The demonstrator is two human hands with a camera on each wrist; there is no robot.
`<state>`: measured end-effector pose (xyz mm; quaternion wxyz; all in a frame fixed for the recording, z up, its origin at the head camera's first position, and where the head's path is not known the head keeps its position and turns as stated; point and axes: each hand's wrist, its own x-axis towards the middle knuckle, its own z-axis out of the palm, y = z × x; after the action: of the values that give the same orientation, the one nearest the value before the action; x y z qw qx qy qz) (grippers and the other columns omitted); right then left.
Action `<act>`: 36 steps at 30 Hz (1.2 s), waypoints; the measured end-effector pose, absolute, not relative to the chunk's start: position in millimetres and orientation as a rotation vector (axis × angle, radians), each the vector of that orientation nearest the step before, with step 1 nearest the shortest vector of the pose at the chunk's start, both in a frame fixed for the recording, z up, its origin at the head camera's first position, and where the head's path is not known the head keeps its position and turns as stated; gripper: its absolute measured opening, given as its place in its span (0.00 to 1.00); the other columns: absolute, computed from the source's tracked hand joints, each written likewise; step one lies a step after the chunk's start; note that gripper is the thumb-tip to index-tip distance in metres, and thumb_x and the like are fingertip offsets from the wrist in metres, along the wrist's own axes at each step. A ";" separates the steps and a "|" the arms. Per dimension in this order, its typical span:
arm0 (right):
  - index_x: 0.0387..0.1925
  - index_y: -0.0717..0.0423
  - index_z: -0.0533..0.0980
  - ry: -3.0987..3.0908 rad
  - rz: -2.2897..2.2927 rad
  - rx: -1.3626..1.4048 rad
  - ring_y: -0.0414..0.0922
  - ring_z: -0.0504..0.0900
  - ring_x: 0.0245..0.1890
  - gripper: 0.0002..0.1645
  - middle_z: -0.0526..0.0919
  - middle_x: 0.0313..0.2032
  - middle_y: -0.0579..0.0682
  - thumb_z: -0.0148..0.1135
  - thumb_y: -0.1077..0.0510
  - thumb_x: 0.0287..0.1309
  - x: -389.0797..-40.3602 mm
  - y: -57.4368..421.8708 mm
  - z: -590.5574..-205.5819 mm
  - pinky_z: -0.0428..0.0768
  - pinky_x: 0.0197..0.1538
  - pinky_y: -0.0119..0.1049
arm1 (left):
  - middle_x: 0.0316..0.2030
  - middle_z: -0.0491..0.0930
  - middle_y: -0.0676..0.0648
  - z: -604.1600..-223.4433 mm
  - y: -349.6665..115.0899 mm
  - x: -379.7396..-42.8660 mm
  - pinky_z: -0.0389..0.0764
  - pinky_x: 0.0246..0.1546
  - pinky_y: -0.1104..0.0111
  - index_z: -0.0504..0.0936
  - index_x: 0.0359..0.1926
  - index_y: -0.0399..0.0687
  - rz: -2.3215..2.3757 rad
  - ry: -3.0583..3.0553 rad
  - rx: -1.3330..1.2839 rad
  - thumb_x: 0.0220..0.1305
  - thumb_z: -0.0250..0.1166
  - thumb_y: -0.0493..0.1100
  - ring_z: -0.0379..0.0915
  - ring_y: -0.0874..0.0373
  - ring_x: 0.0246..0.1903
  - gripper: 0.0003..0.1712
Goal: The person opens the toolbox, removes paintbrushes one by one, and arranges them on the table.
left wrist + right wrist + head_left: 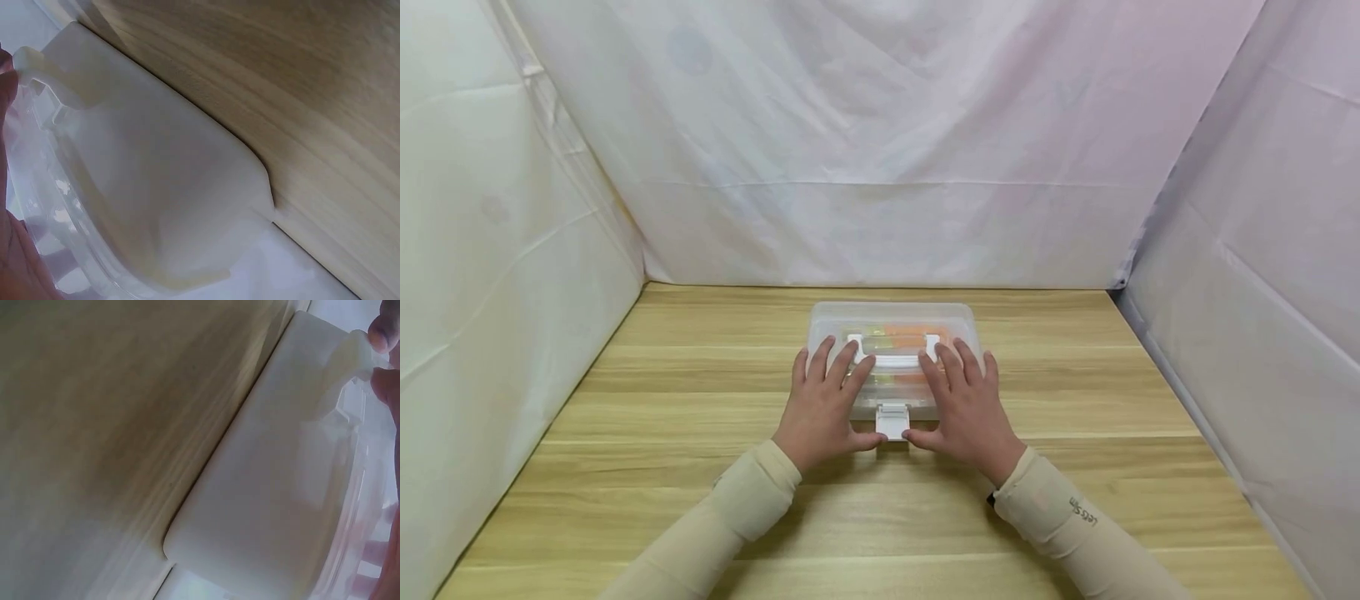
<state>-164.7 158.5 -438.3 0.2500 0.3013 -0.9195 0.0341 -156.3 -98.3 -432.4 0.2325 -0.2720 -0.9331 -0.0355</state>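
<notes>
A clear plastic storage box (891, 313) with a lid and a white carrying handle (891, 361) sits on the table. Its white front latch (892, 422) sticks out towards me, swung away from the box wall. My left hand (822, 412) rests its spread, fairly straight fingers on the lid's left side, thumb tip at the latch's left edge. Mirroring it, my right hand (968, 414) has its fingers spread over the lid's right side and its thumb at the latch's right edge. Both wrist views show the box's whitish front wall (169, 156) and the raised latch (340, 372).
Orange and yellow-green items (913, 336) show through the lid, their kind blurred. The wood-grain table (700, 400) is bounded by white cloth (880, 225) at the back and on both sides.
</notes>
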 end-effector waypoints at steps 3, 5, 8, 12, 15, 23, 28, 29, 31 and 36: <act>0.73 0.55 0.56 -2.507 0.070 0.824 0.64 0.52 0.71 0.72 0.61 0.67 0.61 0.67 0.19 0.33 -162.9 159.0 -438.9 0.52 0.62 0.74 | 0.70 0.59 0.41 -431.9 -97.8 -154.8 0.50 0.64 0.35 0.61 0.73 0.53 -0.086 -2.576 -0.744 0.33 0.68 0.83 0.46 0.36 0.71 0.69; 0.73 0.55 0.56 -2.503 0.061 0.827 0.64 0.52 0.71 0.73 0.61 0.67 0.62 0.68 0.19 0.33 -162.2 159.4 -438.9 0.52 0.62 0.74 | 0.70 0.59 0.40 -432.0 -97.3 -154.6 0.50 0.64 0.35 0.60 0.73 0.52 -0.071 -2.570 -0.742 0.33 0.70 0.81 0.47 0.36 0.71 0.69; 0.73 0.55 0.56 -2.497 0.064 0.833 0.64 0.52 0.71 0.73 0.61 0.67 0.62 0.68 0.19 0.32 -161.9 159.5 -438.8 0.52 0.62 0.74 | 0.69 0.59 0.39 -432.7 -97.2 -155.1 0.52 0.63 0.35 0.60 0.72 0.52 -0.057 -2.550 -0.745 0.31 0.72 0.79 0.48 0.35 0.70 0.69; 0.74 0.55 0.56 -2.501 0.065 0.832 0.64 0.52 0.71 0.74 0.61 0.67 0.62 0.69 0.19 0.32 -161.7 159.1 -438.9 0.51 0.62 0.74 | 0.69 0.59 0.39 -434.0 -97.8 -156.0 0.53 0.63 0.35 0.60 0.71 0.52 -0.022 -2.542 -0.742 0.32 0.73 0.78 0.49 0.35 0.70 0.68; 0.74 0.54 0.55 -2.509 0.059 0.828 0.64 0.51 0.72 0.73 0.60 0.67 0.62 0.69 0.19 0.32 -161.8 159.3 -440.1 0.50 0.62 0.74 | 0.69 0.59 0.39 -434.7 -97.9 -156.0 0.52 0.63 0.35 0.60 0.72 0.52 -0.004 -2.548 -0.737 0.32 0.72 0.79 0.48 0.36 0.70 0.68; 0.71 0.55 0.59 -2.464 0.080 0.840 0.64 0.54 0.71 0.57 0.62 0.66 0.63 0.66 0.30 0.47 -163.1 161.8 -440.5 0.53 0.60 0.74 | 0.70 0.59 0.39 -432.3 -97.5 -154.3 0.52 0.64 0.36 0.59 0.73 0.53 0.010 -2.566 -0.732 0.34 0.71 0.80 0.47 0.36 0.71 0.68; 0.68 0.55 0.65 -2.436 0.205 0.850 0.64 0.57 0.70 0.43 0.65 0.65 0.63 0.64 0.41 0.54 -164.6 165.8 -439.8 0.56 0.61 0.72 | 0.69 0.60 0.40 -430.9 -100.4 -153.9 0.53 0.64 0.36 0.62 0.72 0.54 -0.034 -2.558 -0.759 0.40 0.70 0.78 0.49 0.37 0.71 0.63; 0.67 0.55 0.67 -2.430 0.240 0.845 0.64 0.57 0.70 0.42 0.65 0.65 0.64 0.64 0.42 0.54 -164.5 166.9 -439.5 0.57 0.60 0.72 | 0.69 0.61 0.40 -430.4 -101.4 -153.2 0.54 0.63 0.35 0.62 0.72 0.54 -0.054 -2.557 -0.767 0.42 0.70 0.77 0.49 0.37 0.71 0.61; 0.65 0.56 0.69 -2.426 0.292 0.826 0.65 0.57 0.69 0.39 0.65 0.65 0.65 0.63 0.43 0.54 -164.8 170.1 -439.8 0.57 0.60 0.73 | 0.69 0.62 0.40 -428.6 -104.0 -150.9 0.55 0.62 0.33 0.64 0.71 0.54 -0.114 -2.554 -0.788 0.44 0.70 0.75 0.49 0.36 0.71 0.57; 0.63 0.59 0.69 -2.413 0.389 0.817 0.67 0.56 0.70 0.39 0.64 0.65 0.68 0.65 0.45 0.54 -168.5 176.1 -440.8 0.57 0.65 0.68 | 0.70 0.62 0.40 -424.9 -109.6 -148.3 0.60 0.59 0.33 0.66 0.71 0.53 -0.213 -2.557 -0.825 0.48 0.71 0.70 0.49 0.36 0.71 0.53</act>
<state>-168.5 176.1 -440.8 0.2787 0.3046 -0.8992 0.1449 -148.3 -109.6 -424.9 0.2212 -0.2985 -0.9252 -0.0772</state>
